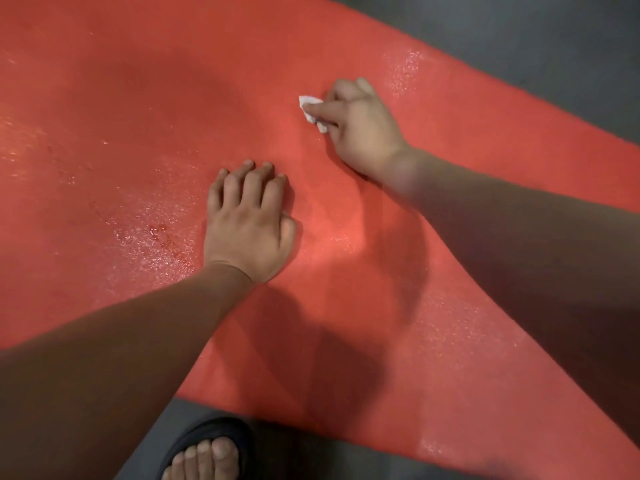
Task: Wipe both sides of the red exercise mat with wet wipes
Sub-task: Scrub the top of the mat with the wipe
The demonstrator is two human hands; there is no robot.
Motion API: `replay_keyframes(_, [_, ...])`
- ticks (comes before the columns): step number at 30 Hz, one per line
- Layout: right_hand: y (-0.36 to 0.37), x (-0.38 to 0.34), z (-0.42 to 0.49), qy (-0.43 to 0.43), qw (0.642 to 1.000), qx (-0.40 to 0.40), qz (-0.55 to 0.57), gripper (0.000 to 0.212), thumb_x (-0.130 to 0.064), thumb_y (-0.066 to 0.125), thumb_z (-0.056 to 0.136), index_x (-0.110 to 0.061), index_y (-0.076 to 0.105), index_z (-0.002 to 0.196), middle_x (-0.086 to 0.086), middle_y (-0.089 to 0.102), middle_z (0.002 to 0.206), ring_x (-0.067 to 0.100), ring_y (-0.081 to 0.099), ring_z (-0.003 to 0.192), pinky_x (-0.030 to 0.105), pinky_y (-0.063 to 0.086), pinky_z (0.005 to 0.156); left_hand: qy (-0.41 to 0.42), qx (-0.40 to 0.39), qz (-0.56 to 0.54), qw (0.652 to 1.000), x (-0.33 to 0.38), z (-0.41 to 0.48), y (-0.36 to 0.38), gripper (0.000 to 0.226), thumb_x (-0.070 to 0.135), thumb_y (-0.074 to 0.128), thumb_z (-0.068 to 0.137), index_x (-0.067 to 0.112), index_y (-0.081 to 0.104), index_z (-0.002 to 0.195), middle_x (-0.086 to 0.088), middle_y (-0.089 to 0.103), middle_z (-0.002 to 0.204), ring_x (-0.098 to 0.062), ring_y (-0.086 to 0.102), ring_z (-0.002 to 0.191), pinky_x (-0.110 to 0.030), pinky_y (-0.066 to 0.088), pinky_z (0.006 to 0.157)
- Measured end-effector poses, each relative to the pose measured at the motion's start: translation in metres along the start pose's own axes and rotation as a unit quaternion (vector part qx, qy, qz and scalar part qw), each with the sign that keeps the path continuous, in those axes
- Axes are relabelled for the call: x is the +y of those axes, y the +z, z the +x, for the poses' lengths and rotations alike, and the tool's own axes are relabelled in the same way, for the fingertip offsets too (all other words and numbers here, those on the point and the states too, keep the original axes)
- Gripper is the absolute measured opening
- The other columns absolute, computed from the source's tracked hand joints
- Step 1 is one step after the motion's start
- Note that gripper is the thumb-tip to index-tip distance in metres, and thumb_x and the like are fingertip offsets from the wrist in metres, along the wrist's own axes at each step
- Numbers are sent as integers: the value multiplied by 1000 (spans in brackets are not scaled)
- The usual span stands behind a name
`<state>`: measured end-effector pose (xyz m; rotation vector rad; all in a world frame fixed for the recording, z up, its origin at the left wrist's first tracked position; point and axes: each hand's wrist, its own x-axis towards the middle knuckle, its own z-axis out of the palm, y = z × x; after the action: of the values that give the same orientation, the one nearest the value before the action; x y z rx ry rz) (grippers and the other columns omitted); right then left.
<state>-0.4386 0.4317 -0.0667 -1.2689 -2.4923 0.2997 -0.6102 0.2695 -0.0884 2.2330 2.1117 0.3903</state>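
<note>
While the left hand [247,223] braces on the red mat [138,81], fingers arched, nothing held, the right hand [360,129] pinches a small wipe [310,107] against the mat, flat on the floor [519,29]: top side mid-wipe, next likely cover dry patches, then flip.

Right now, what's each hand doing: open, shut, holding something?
Left hand: open, fingers loosely bent, resting on the red mat, holding nothing visible.
Right hand: grips the white wet wipe against the mat.
</note>
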Motion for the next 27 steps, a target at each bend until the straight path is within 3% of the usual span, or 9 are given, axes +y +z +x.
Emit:
replay_keyframes(4, [-10,-6,-35,-40,998,-49,-3,30,-16,55,92,-27,74,113,2,62,90,28,51,79,38,47,73,5,7,-5,1000,0,1,-1,54,35,48,86,10,61,132,-12,56,142,-37,42,136,-55,25,116])
replay_keyframes(8, [-22,-11,-73,-61,993,-100,12,25,-20,57,95,-20,71,115,3,63,94,29,53,81,41,48,77,8,-14,10,1000,3,1,0,55,36,49,84,8,61,129,-15,57,140,-40,45,132,-58,28,115])
replay_keyframes(13, [-39,9,-101,-14,995,-99,-23,27,-21,59,93,-18,69,119,7,62,100,32,55,85,42,50,79,-14,-33,32,999,4,27,-7,37,41,48,85,9,58,102,-15,55,110,-37,47,106,-53,35,96])
replay_keyframes(16, [-50,29,-95,38,994,-77,-62,27,-25,54,93,-18,69,115,11,60,100,37,56,85,44,51,79,-42,-26,-9,999,6,60,-2,37,40,47,85,9,57,104,-16,54,117,-37,46,113,-55,33,106])
replay_keyframes(19, [-55,54,-79,128,985,-55,-99,29,-27,49,93,-16,69,111,16,59,98,40,55,90,45,49,82,-33,-65,-52,996,15,82,10,48,44,48,89,20,54,130,-10,45,146,-34,33,142,-64,12,122])
replay_keyframes(24, [-50,85,-49,351,927,21,-131,34,-16,43,94,-14,68,117,20,59,112,41,52,106,39,38,93,-83,-41,-78,993,19,86,18,52,60,45,94,33,51,138,-1,39,156,-25,21,153,-59,5,125])
replay_keyframes(27, [-32,68,-21,373,923,36,-91,32,-13,43,89,-12,68,110,17,59,112,39,53,106,37,39,95,-94,-60,-78,991,19,88,16,60,64,43,94,35,43,147,0,35,158,-21,14,155,-56,1,126])
